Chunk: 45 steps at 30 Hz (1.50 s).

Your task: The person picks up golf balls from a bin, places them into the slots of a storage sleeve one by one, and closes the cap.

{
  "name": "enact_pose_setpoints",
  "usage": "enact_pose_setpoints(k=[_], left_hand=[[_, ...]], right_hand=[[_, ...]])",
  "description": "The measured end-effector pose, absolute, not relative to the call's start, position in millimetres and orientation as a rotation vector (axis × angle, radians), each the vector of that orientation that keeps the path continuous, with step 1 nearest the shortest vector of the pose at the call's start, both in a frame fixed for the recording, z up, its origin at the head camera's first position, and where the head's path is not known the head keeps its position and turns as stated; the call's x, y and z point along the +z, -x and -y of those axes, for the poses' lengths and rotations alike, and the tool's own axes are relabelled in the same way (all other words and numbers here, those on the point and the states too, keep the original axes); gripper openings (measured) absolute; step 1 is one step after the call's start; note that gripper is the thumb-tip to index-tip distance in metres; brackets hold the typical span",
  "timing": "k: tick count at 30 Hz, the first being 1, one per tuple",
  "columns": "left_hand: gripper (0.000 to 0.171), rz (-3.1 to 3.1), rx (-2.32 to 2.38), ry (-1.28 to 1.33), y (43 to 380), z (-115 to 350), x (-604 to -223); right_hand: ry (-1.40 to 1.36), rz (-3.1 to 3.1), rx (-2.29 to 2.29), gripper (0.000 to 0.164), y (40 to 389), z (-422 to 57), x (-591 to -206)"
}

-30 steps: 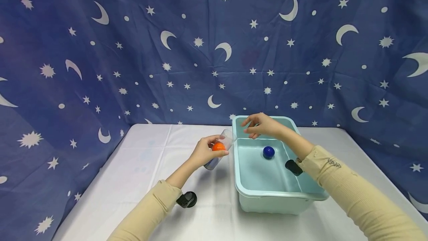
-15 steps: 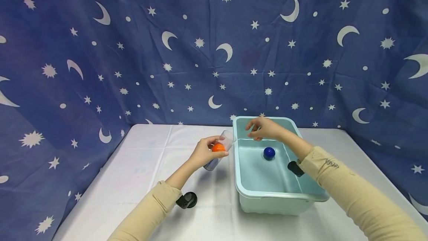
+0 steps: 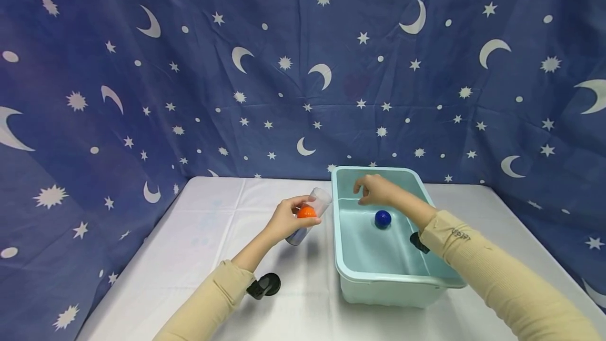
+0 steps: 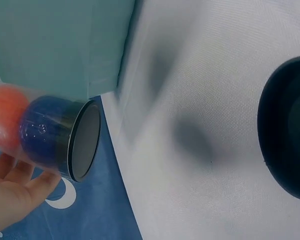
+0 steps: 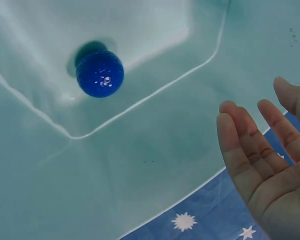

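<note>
Between the curled fingers and thumb of the left hand [image 3: 291,220] we see a clear, smooth plastic tube [image 3: 323,199], grasped around its side and tilted, its transparent end leaning toward the right hand [image 3: 379,191]. Within its grip, through the see-through wall, sit a glossy orange ball [image 3: 306,212] and, touching it on the side of the dark-rimmed flat base, a deep blue ball [image 4: 40,130]. Just to the right of that hand stands a pale aqua, rounded rectangular plastic tub [image 3: 402,278] with a smooth rolled rim.

Over the tub's far part, the right hand is released, its fingers loosely bent around nothing. Below it and slightly nearer to us, a shiny blue sphere [image 3: 383,219] lies on the tub's floor, apart from the fingers.

Nearer to us than the left hand, beside its wrist, we find a black round shallow disc [image 4: 290,127] with a raised edge. Beneath the left hand spreads a white, finely woven tablecloth [image 3: 208,236], creased in straight lines; beyond both hands hangs a rumpled navy fabric curtain [image 3: 199,88] printed with white moons and stars. Ribbed beige sleeves [image 3: 497,267] cover both forearms.
</note>
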<state>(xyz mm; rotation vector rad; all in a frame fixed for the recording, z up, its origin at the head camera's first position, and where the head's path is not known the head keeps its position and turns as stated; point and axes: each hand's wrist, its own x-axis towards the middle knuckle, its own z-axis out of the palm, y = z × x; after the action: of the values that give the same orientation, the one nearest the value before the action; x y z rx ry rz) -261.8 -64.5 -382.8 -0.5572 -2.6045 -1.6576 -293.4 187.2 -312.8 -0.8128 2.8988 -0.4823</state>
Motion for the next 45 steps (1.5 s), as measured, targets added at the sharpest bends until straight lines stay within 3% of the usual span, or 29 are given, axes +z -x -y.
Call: enact_pose_setpoints(k=[14, 27, 37, 45], left_hand=[[0.051, 2.610, -1.652, 0.563, 263.4, 68.0, -385.5], [0.051, 2.617, -1.651, 0.537, 264.7, 70.5, -386.9], [0.051, 2.618, -1.654, 0.553, 264.8, 70.1, -387.7], [0.051, 2.627, -1.660, 0.545, 263.5, 68.8, -387.5]], right_hand=[[0.708, -2.928, -0.369, 0.030, 308.2, -202.6, -327.0], [0.466, -2.771, -0.573, 0.038, 324.2, -216.7, -331.7], [0.152, -2.725, -0.488, 0.033, 327.1, -222.7, -340.6], [-0.008, -2.670, -0.489, 0.019, 330.2, -220.6, -350.8]])
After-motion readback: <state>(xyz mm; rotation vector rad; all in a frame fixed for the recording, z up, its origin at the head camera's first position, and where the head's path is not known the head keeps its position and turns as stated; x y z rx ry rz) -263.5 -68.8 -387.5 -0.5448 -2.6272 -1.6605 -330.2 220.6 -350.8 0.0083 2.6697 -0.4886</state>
